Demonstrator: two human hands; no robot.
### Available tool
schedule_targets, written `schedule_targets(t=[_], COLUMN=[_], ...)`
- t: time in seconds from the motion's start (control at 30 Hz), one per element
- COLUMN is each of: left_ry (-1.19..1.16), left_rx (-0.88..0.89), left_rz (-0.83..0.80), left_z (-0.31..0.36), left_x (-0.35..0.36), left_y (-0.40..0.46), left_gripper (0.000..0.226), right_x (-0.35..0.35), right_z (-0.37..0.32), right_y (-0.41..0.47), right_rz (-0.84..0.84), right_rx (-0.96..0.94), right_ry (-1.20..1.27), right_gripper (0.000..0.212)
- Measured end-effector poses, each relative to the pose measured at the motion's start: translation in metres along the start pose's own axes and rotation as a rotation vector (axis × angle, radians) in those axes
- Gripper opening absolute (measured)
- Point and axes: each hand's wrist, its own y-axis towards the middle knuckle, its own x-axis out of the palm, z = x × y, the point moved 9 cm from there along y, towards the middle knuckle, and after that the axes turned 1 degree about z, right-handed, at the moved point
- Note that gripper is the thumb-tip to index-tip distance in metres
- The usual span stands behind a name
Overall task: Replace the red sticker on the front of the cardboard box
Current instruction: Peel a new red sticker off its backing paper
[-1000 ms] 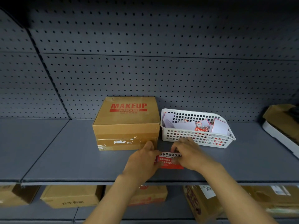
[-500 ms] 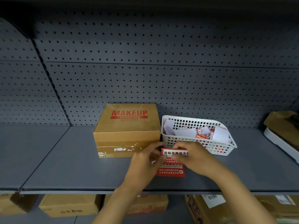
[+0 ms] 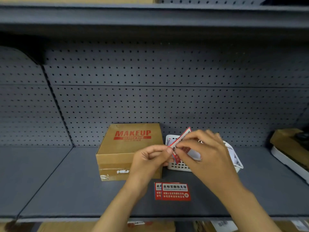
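Note:
A cardboard box (image 3: 127, 153) printed MAKEUP in red sits on the grey shelf (image 3: 66, 195); its front face shows torn white residue on tape. My left hand (image 3: 150, 159) and my right hand (image 3: 204, 153) are raised in front of the box's right corner, both pinching one red sticker (image 3: 181, 140) that is tilted up on edge. Two more red stickers (image 3: 173, 191) with white headers lie overlapped flat on the shelf below my hands.
A white perforated basket (image 3: 180, 167) of paper slips stands right of the box, mostly behind my right hand. A white tray with brown cardboard (image 3: 287, 148) sits at the far right. Pegboard backs the shelf; cartons fill the shelf below.
Both hands have lifted one sticker off the shelf up to the box's height and tilted it. The other stickers stay flat on the shelf. The camera has tipped upward.

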Motion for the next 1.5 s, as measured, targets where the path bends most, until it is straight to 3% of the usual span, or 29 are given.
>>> schedule_targets(t=[0.2, 0.53, 0.77, 0.97, 1.17, 1.5], left_ry=[-0.004, 0.103, 0.142, 0.391, 0.784, 0.801], left_rx=[0.057, 0.228, 0.252, 0.345, 0.584, 0.540], left_rz=[-0.051, -0.068, -0.132, -0.220, -0.145, -0.172], left_z=[0.021, 0.050, 0.054, 0.060, 0.075, 0.068], left_x=[0.008, 0.014, 0.021, 0.025, 0.027, 0.024], left_y=[0.000, 0.004, 0.010, 0.010, 0.004, 0.010], left_gripper=[0.021, 0.012, 0.011, 0.009, 0.006, 0.010], right_x=[0.001, -0.008, -0.008, -0.001, 0.008, 0.017], right_z=[0.003, 0.005, 0.011, 0.023, 0.027, 0.027], right_y=[0.003, 0.011, 0.016, 0.018, 0.018, 0.019], right_rz=[0.020, 0.063, 0.036, -0.045, -0.117, -0.187], right_rx=[0.030, 0.033, 0.027, 0.078, 0.107, 0.071], right_ry=[0.184, 0.270, 0.312, 0.431, 0.384, 0.356], right_gripper=[0.014, 0.019, 0.019, 0.016, 0.014, 0.015])
